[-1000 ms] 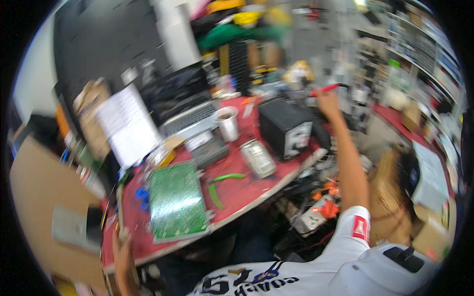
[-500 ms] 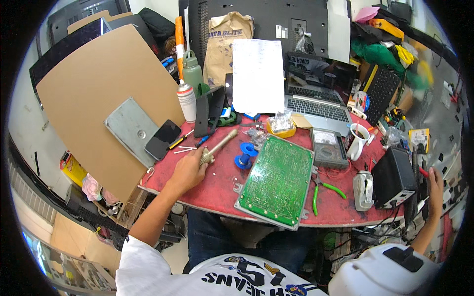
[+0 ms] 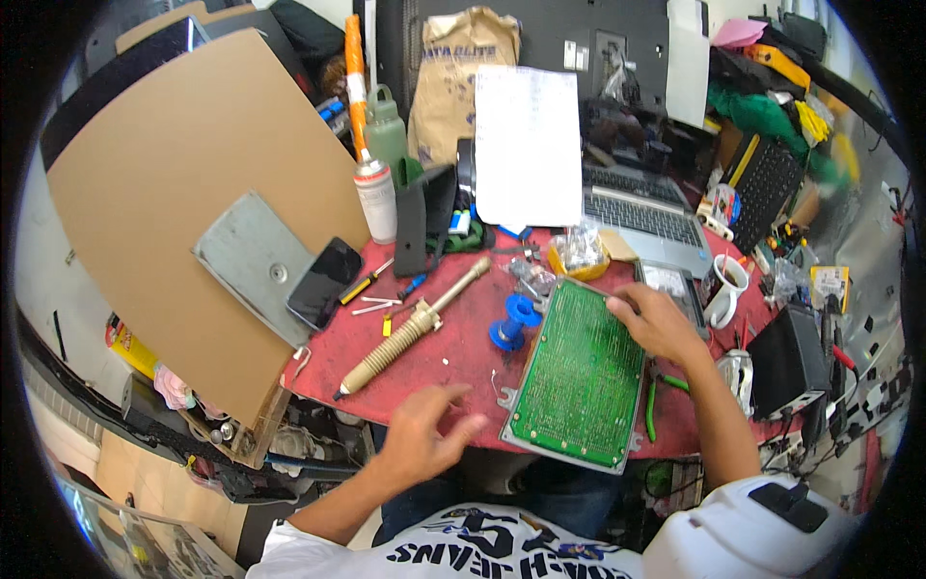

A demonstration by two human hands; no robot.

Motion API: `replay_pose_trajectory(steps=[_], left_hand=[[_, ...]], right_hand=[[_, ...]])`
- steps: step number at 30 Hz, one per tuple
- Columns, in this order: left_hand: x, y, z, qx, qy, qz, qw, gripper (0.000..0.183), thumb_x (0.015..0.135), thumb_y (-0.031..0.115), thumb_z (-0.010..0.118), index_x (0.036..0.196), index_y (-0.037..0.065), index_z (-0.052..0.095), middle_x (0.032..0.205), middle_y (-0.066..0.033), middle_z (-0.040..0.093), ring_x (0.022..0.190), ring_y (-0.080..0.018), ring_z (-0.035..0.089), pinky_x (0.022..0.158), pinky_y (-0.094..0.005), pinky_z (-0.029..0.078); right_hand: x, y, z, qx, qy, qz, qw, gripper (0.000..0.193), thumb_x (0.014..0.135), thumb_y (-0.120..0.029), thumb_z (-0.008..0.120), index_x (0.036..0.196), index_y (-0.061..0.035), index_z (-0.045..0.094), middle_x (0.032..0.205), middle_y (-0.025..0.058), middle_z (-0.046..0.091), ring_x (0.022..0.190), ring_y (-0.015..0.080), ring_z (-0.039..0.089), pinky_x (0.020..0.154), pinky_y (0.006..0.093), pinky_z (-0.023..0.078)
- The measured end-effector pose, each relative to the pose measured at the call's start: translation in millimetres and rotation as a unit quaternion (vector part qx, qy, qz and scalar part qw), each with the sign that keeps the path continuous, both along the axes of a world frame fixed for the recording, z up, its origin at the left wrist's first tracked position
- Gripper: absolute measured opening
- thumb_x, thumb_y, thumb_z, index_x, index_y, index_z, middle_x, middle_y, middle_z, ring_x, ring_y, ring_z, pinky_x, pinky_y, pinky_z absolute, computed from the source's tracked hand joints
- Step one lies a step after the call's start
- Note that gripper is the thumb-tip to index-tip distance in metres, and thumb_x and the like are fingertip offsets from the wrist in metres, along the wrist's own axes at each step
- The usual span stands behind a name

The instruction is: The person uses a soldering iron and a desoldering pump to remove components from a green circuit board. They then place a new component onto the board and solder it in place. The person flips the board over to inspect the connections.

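A person seen from above, in a white printed shirt, sits at a cluttered red-topped table (image 3: 453, 357). A green circuit board (image 3: 579, 376) in a grey metal frame is in front of the person, slightly right of centre, its lower end reaching the table's front edge.

The right hand (image 3: 666, 328) is at the board's upper right corner, thumb over its face; whether the fingers grip the edge cannot be told. The left hand (image 3: 424, 439) is empty — thumb and fingers spread well apart — near the table's front edge, left of the board.

Beyond the left hand, a beige tool with a ribbed body (image 3: 391, 352) lies slantwise on the table. A blue spool (image 3: 514, 323) stands between that tool and the board, just beside the board. Green-handled pliers (image 3: 651, 410) lie at the board's right, partly hidden by the right forearm. Farther back are a white sheet of paper (image 3: 529, 145) and an open laptop (image 3: 646, 212); a black phone (image 3: 325, 283) is at the left.
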State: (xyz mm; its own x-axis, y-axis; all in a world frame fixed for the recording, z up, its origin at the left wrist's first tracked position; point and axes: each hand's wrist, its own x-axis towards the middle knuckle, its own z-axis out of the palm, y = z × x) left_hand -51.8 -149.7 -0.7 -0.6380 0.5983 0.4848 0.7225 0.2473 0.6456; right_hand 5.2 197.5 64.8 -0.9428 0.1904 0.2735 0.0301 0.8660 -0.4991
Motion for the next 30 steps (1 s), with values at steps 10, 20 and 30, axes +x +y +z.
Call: replay_pose_trajectory(steps=[10,20,30], left_hand=[[-60.1,84.1,2.0,0.023,0.045,0.008,0.999,0.061,0.081,0.022,0.071,0.131,0.000,0.044,0.102,-0.0231,0.064,0.084,-0.0401,0.065,0.076,-0.0469,0.050],[-102.4,70.0,12.8,-0.029,0.003,0.071,0.997,0.054,0.077,0.011,0.067,0.126,0.003,0.046,0.096,-0.0259,0.063,0.090,-0.0458,0.061,0.076,-0.0528,0.049],[-88.7,81.8,85.4,-0.131,0.085,0.051,0.986,0.067,0.075,0.034,0.077,0.129,0.006,0.049,0.109,-0.0211,0.057,0.095,-0.0393,0.061,0.081,-0.0450,0.050]], right_hand=[[-45.2,10.5,-12.3,-0.002,-0.126,-0.013,0.992,0.056,0.100,-0.045,0.038,0.099,0.0051,0.064,0.092,0.0270,0.065,0.088,0.0409,0.063,0.081,0.0449,0.046],[-48.0,4.4,-27.7,0.044,-0.130,-0.081,0.987,0.064,0.095,-0.053,0.041,0.089,0.0047,0.069,0.092,0.0300,0.065,0.091,0.0448,0.063,0.083,0.0503,0.048],[-47.9,-3.5,-29.2,-0.028,-0.038,-0.033,0.998,0.038,0.087,-0.034,0.062,0.086,0.0025,0.071,0.079,0.0243,0.067,0.078,0.0388,0.066,0.072,0.0457,0.051]])
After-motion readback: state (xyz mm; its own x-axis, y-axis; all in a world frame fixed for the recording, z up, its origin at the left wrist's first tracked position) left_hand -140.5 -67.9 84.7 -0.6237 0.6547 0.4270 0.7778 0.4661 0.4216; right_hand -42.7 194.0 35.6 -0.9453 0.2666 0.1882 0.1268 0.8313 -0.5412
